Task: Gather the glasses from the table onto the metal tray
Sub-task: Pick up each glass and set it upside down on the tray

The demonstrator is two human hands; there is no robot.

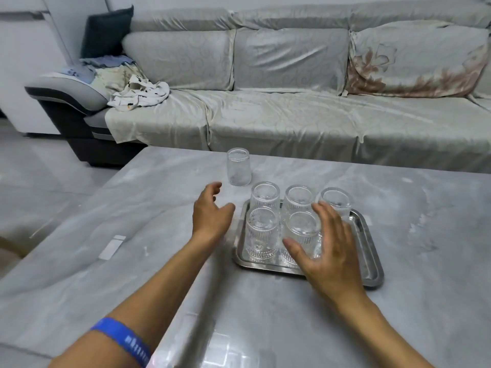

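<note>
A metal tray [372, 251] lies on the grey marble table [159, 261], right of centre. Several ribbed clear glasses stand on it in two rows, such as the front-left glass [261, 235] and the back-right glass [336, 201]. One more clear glass [238, 167] stands alone on the table, just beyond the tray's far left corner. My left hand [212, 212] hovers open over the table, left of the tray and a little short of that lone glass. My right hand [328, 245] is open above the tray's front right, fingers spread beside the glasses, holding nothing.
A small white flat card [111, 247] lies on the table to the left. Behind the table runs a long grey covered sofa [292, 115] with crumpled clothes [138, 94] at its left end. Tiled floor [39, 166] shows to the left.
</note>
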